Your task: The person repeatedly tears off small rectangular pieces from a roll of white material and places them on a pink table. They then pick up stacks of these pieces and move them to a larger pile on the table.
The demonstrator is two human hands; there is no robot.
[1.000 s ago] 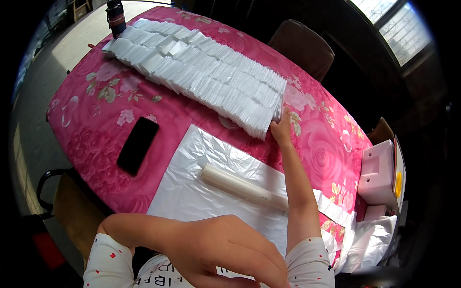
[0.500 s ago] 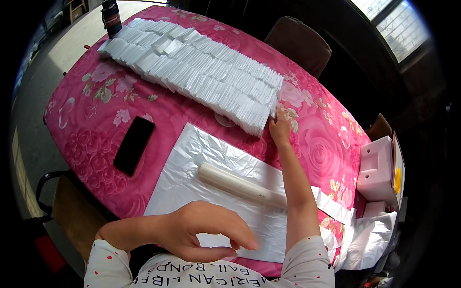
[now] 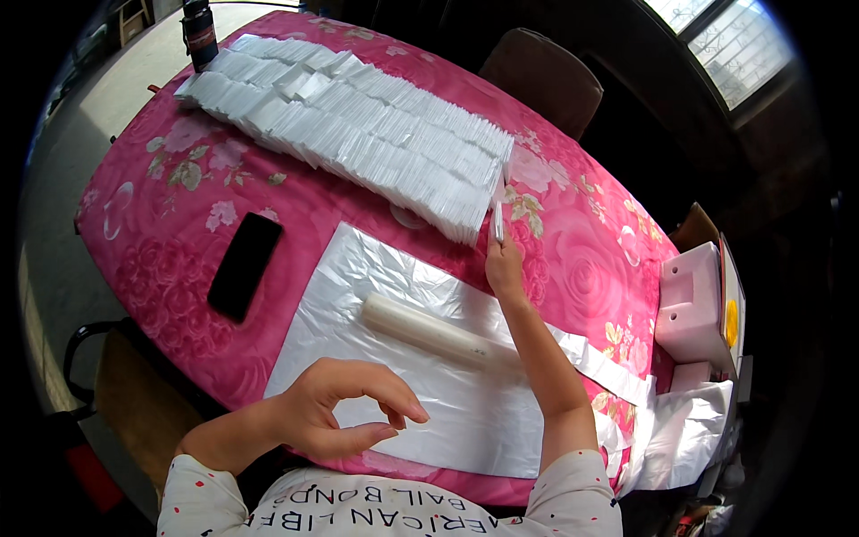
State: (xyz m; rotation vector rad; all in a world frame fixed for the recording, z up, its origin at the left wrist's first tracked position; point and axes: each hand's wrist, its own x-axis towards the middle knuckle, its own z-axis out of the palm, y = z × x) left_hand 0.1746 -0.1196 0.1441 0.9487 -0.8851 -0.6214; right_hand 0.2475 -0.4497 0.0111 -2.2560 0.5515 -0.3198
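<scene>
My right hand (image 3: pixel 506 267) reaches out to the near right corner of a big block of folded white packets (image 3: pixel 358 134), packed upright in rows. Its fingers close on a thin white folded packet (image 3: pixel 498 221) that stands up from them, beside the end of the block. Close to my body, my left hand (image 3: pixel 353 407) hovers over a white plastic sheet (image 3: pixel 322 304), holding nothing, with thumb and fingers curved apart. On that sheet lies a pale translucent roll (image 3: pixel 429 333), partly behind my right forearm.
A black phone (image 3: pixel 245 267) lies on the pink flowered tablecloth (image 3: pixel 161 295) at left. A dark bottle (image 3: pixel 199 34) stands by the far left end of the block. A white foam box (image 3: pixel 689 300) and crumpled white plastic (image 3: pixel 684 438) are at the right edge. Chairs (image 3: pixel 546 80) surround the table.
My right hand has drawn back slightly from the block, and the white packet now shows in its fingers. My left hand has shifted a little left, still curved. The view has turned slightly.
</scene>
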